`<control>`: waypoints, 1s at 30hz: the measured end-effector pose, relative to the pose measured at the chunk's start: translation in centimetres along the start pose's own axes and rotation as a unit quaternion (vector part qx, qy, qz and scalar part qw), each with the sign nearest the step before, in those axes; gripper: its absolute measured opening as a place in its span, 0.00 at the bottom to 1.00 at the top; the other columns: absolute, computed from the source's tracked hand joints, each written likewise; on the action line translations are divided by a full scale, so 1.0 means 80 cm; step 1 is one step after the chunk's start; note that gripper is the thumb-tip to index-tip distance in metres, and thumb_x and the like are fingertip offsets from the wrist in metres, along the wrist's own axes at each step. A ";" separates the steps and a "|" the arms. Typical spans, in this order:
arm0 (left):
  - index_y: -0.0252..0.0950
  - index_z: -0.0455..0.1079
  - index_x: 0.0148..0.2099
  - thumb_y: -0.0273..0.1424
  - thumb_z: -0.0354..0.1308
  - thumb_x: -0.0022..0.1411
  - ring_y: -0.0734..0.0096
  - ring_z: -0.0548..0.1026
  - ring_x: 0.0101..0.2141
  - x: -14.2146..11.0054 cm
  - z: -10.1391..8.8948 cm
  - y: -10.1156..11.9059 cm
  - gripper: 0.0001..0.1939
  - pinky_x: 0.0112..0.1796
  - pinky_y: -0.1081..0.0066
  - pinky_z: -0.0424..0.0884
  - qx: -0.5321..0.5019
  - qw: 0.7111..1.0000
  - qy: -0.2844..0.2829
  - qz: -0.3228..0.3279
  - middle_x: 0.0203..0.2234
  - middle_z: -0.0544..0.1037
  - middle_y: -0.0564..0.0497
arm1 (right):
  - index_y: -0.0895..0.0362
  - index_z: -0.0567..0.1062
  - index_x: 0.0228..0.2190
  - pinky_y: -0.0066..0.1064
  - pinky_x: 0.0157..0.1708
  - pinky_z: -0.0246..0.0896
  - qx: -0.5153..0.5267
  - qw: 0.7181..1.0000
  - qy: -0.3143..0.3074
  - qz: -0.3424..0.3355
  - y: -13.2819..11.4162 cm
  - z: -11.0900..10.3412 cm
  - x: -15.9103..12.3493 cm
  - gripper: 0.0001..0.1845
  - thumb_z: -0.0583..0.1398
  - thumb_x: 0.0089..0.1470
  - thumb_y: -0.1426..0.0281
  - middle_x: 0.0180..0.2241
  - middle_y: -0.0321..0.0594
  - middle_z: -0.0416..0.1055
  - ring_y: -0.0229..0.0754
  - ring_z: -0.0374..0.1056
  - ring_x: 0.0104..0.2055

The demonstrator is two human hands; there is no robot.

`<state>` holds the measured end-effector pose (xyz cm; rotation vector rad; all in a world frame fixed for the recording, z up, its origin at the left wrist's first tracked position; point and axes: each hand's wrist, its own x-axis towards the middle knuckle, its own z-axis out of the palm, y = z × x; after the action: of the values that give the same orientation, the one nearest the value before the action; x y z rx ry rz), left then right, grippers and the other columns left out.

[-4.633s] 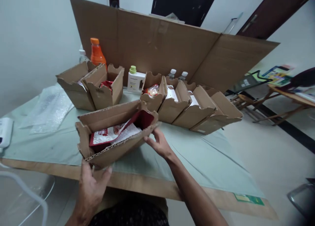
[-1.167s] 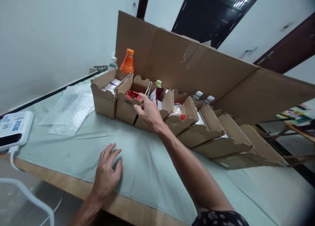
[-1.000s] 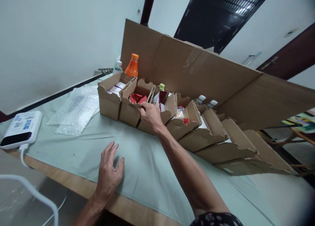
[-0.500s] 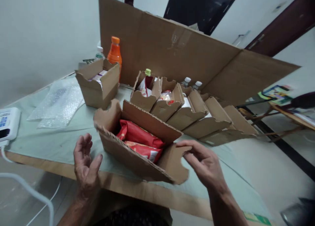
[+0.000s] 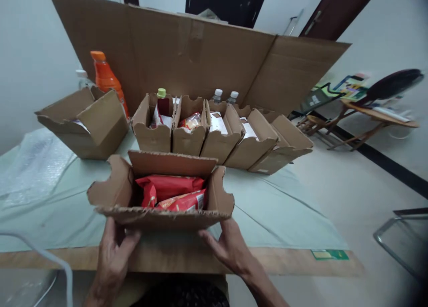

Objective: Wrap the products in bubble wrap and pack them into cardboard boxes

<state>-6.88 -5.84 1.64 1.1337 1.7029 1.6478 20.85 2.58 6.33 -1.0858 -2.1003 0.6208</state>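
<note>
A cardboard box [image 5: 160, 220] with an open top is in front of me at the table's near edge, its long side toward me. Red snack packets [image 5: 170, 188] lie inside it. My left hand [image 5: 115, 255] grips the box's lower left end, thumb on the near wall and fingers partly hidden behind it. At the lower right end, my right hand [image 5: 230, 246] grips it the same way, fingertips partly covered. Behind stands a row of similar boxes [image 5: 189, 144] holding packets and white cartons. Another box [image 5: 90, 139] stands apart at the left.
A tall cardboard panel [image 5: 200, 52] rises behind the row. An orange bottle [image 5: 107, 77] and a bottle with a green-yellow cap [image 5: 161, 93] stand near it. Bubble wrap [image 5: 36, 168] lies at the left of the green tablecloth [image 5: 267, 209]. A white cable [image 5: 50, 258] hangs at lower left.
My right hand has pulled the box with red packets out of the row toward me. It now sits square to me, and my left hand has come onto it. A gap shows in the row.
</note>
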 end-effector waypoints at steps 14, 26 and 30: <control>0.36 0.60 0.66 0.38 0.61 0.59 0.54 0.74 0.56 0.083 0.128 0.011 0.34 0.58 0.53 0.69 -0.004 0.994 -0.104 -0.029 0.56 0.74 0.39 | 0.55 0.71 0.52 0.37 0.38 0.73 0.045 0.989 0.075 0.122 0.103 -0.031 0.047 0.20 0.58 0.58 0.66 0.45 0.45 0.77 0.45 0.74 0.37; 0.38 0.63 0.64 0.37 0.60 0.62 0.53 0.72 0.60 0.061 0.128 -0.002 0.29 0.58 0.57 0.69 0.051 0.995 -0.077 -0.034 0.57 0.74 0.42 | 0.52 0.74 0.45 0.40 0.39 0.76 0.020 0.984 0.126 0.122 0.124 -0.027 0.025 0.13 0.61 0.59 0.65 0.40 0.44 0.80 0.47 0.77 0.39; 0.38 0.67 0.59 0.38 0.60 0.62 0.56 0.76 0.54 0.064 0.126 -0.003 0.24 0.53 0.60 0.73 0.048 0.995 -0.065 -0.053 0.52 0.78 0.43 | 0.49 0.80 0.44 0.52 0.53 0.72 -0.009 0.970 0.228 0.088 0.094 -0.100 0.048 0.10 0.62 0.60 0.65 0.47 0.45 0.80 0.53 0.75 0.51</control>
<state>-1.28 3.96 1.04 1.1478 1.7433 1.4102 29.08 10.65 7.82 -1.2954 -1.6272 0.3867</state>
